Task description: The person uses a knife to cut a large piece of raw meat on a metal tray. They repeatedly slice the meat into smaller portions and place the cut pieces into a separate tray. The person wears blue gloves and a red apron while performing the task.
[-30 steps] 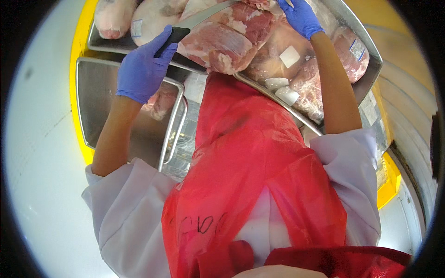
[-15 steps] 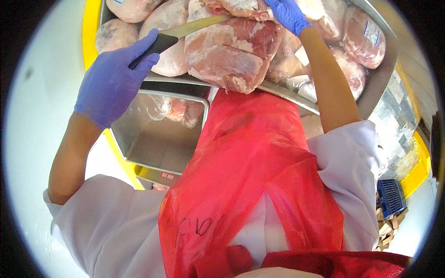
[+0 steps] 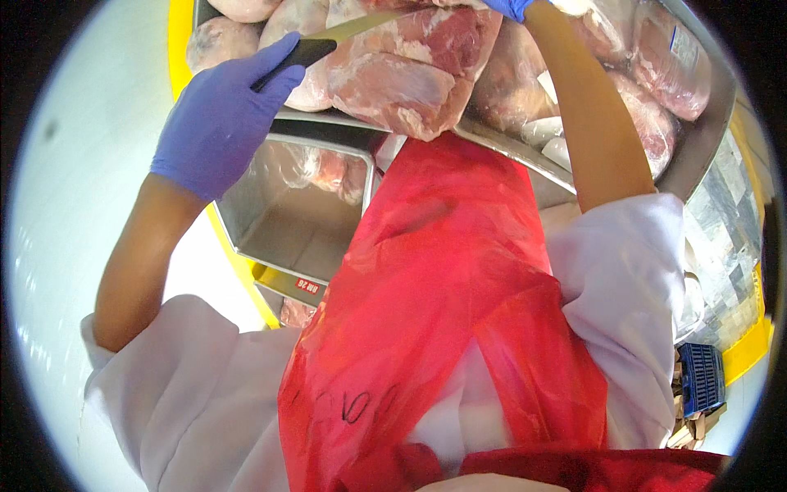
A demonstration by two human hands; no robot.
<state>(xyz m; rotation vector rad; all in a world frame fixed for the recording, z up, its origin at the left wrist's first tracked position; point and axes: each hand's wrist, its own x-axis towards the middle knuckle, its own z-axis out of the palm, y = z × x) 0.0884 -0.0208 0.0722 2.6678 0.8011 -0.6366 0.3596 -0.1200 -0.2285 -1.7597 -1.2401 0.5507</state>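
Note:
My left hand (image 3: 225,115), in a blue glove, is closed around the black handle of a knife (image 3: 359,29). Its blade points right and lies against the upper part of a large raw piece of meat (image 3: 402,86). This piece is pink-red with pale fat and rests at the near edge of a metal tub. At the top edge of the view, my gloved right hand (image 3: 510,6) is at the far side of the meat. Most of that hand is cut off, so its fingers are hidden.
Several plastic-wrapped cuts of meat (image 3: 670,61) fill the metal tub (image 3: 709,135) around the piece. Below its left part stands a smaller steel bin (image 3: 283,217) with clear film and some meat inside. A blue crate (image 3: 701,377) sits at the lower right. My red apron (image 3: 443,271) touches the tub's edge.
The view has shifted, so the tub and meat sit higher in it. My right hand has mostly gone past the top edge. The left hand still holds the knife against the meat.

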